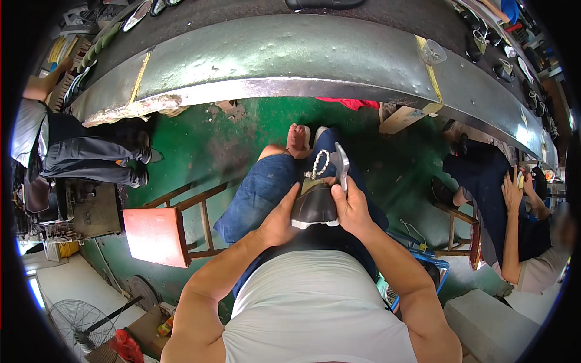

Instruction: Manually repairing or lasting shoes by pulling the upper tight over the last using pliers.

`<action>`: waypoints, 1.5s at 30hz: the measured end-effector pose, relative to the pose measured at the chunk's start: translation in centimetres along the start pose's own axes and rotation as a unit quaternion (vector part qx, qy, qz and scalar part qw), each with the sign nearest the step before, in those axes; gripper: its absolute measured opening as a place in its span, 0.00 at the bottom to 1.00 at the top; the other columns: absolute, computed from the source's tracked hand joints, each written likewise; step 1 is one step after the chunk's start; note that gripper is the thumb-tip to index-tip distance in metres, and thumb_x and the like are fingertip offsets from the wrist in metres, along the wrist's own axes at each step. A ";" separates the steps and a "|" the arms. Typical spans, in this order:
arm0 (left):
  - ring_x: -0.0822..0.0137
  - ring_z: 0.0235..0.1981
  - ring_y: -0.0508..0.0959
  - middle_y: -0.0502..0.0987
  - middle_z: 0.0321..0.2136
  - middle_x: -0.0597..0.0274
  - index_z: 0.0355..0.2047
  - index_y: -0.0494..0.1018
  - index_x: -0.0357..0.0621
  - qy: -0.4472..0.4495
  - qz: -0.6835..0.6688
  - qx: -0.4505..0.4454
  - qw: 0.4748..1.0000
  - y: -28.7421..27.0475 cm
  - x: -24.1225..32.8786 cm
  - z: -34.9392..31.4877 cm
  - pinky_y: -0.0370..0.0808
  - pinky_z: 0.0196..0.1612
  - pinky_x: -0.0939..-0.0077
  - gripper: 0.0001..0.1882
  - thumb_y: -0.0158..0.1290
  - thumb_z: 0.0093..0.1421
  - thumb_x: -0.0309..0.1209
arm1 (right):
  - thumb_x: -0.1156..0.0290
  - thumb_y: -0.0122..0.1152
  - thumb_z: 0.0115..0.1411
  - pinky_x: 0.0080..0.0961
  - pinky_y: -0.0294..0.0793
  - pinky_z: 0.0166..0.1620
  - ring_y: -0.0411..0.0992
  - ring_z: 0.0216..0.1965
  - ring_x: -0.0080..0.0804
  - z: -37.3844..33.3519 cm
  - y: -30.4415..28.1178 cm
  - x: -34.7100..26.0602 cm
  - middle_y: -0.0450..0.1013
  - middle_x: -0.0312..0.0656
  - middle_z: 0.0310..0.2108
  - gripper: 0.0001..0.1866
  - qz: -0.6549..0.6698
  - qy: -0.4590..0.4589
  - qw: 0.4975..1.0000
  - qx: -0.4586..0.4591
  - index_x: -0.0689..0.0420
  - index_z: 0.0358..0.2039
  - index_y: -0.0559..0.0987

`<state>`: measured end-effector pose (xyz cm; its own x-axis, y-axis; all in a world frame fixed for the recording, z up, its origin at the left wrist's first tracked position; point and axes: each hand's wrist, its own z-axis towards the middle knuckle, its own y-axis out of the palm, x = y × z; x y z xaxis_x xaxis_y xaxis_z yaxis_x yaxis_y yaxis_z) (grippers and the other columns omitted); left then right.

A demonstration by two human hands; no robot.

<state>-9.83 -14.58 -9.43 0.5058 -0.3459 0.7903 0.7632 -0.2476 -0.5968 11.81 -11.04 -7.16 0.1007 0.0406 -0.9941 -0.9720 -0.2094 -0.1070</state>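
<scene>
A black shoe (313, 204) with a pale sole edge and an olive lining rests over my lap. My left hand (281, 216) is closed around its left side. At its other side my right hand (352, 209) grips the shoe, and its fingers also hold a curved grey metal tool (342, 164) standing up from the shoe. I cannot make out the tool's exact kind. From the shoe's opening rises a pale, twisted cord loop (318, 163). Where the tool's lower end meets the shoe is hidden by my fingers.
A metal-edged conveyor bench (272, 54) runs across ahead, with shoes along its dark belt and a clear cup (432, 52) on its rim. A red-topped stool (156, 237) stands left. People sit at both sides. A fan (82, 320) is behind left, a pale box (491, 327) behind right.
</scene>
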 end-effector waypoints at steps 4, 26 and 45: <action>0.48 0.61 0.72 0.71 0.58 0.40 0.67 0.59 0.37 -0.122 -0.169 -0.028 0.978 -1.5 0.8 2.0 0.69 0.62 0.65 0.38 0.62 0.60 0.32 | 0.54 0.44 0.74 0.27 0.74 0.35 0.74 0.28 0.27 0.0 -1.1 1.6 0.75 0.43 0.30 0.22 -0.025 0.039 0.999 0.026 0.63 0.43 0.74; 0.63 0.62 0.69 0.67 0.63 0.54 0.72 0.48 0.41 -0.237 -0.548 -0.154 0.787 0.4 -1.2 1.3 0.65 0.63 0.70 0.44 0.55 0.58 0.25 | 0.68 0.57 0.66 0.28 0.76 0.36 0.76 0.33 0.32 -3.2 -7.9 -2.9 0.78 0.46 0.36 0.17 0.007 0.348 0.924 -0.157 0.62 0.52 0.72; 0.62 0.64 0.66 0.66 0.64 0.50 0.68 0.58 0.36 -0.440 -0.505 0.085 0.738 5.1 -0.1 1.6 0.62 0.65 0.71 0.36 0.29 0.75 0.54 | 0.69 0.58 0.61 0.47 0.77 0.38 0.78 0.33 0.56 1.0 -3.8 -4.2 0.78 0.58 0.31 0.11 -0.452 0.022 0.794 -0.407 0.66 0.33 0.76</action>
<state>-5.34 -14.31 -12.33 -0.3472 0.6770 0.6490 0.9310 0.1657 0.3253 14.90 -9.47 -2.60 0.7032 0.5029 -0.5026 -0.0419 -0.6763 -0.7354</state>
